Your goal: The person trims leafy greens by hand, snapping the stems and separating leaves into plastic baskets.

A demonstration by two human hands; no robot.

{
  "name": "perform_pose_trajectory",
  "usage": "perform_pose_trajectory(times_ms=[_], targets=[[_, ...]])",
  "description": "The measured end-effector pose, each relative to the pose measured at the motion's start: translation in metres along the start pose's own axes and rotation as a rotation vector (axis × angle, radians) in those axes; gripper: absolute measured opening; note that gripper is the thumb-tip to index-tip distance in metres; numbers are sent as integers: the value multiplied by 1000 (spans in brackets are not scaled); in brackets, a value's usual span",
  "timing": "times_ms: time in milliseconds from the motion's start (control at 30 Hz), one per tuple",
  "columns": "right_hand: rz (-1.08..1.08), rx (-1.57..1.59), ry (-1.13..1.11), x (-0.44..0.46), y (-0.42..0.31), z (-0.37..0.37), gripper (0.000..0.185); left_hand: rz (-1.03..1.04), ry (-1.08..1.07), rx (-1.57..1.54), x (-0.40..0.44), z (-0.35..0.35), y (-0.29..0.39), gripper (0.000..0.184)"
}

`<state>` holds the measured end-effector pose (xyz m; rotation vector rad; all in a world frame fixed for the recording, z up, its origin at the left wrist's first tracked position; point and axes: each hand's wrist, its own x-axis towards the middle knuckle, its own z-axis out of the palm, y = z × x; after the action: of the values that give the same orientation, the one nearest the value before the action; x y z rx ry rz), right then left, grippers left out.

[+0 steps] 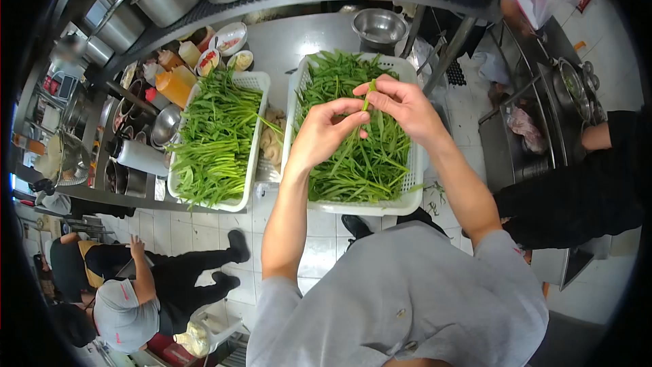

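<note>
Fingertips of left hand (319,132) and right hand (411,114) pinch a green stem (367,101) over heaped greens (363,170) in a white basket (360,210). Risk: a loose grip could drop pieces past the rim (heap sits high). Scraps (435,198) lie below right. Red marks (124,290) on a co-worker's shirt (132,316), far lower left: illegible.

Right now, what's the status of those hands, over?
Left hand and right hand on one green stem. Greens heaped in basket below. Nothing blocking either hand.
</note>
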<state>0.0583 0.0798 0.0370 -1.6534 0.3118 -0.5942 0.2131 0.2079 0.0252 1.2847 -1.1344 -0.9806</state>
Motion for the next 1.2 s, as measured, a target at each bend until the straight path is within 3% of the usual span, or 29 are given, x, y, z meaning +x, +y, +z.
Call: perform_pose_trajectory(times_ms=[167,233,267,300,367,467,567,600,700,733,867,900,967,1133,1200], targets=[[-163,-230,103,-3,-19,-20,23,-2,-29,153,-8,-5,-12,25],[-250,174,69,-9,-37,-42,25,35,66,290,-13,-15,-25,25],[-226,561,-61,-15,-38,-63,27,41,161,326,-14,-20,-32,22],[-292,664,13,-13,-24,-73,24,44,148,406,-17,-19,-32,21],[-99,-409,265,-9,-4,-81,23,53,125,567,-24,-18,-30,19],[-91,276,121,-27,-8,-78,23,156,-74,635,-27,9,-38,14],[-98,-348,337,-20,2,-70,20,305,-157,868,-18,48,-65,15],[-144,-149,282,-22,-2,-67,19,384,-170,959,-14,60,-72,16],[-236,-102,416,-27,-5,-70,18,319,-258,1191,-7,78,-87,16],[-236,-181,470,-28,-8,-69,17,314,-181,1107,-8,77,-84,15],[-70,22,502,-40,2,-93,20,332,173,667,7,35,-45,15],[-4,-6,491,-40,0,-92,21,92,205,450,7,26,-23,20],[4,-62,342,-29,-9,-72,22,-8,144,250,14,13,-4,25],[9,-42,-47,16,-16,-48,20,-111,-47,149,27,23,28,27],[-48,240,-103,22,-14,-73,19,-125,-47,72,23,21,22,27]])
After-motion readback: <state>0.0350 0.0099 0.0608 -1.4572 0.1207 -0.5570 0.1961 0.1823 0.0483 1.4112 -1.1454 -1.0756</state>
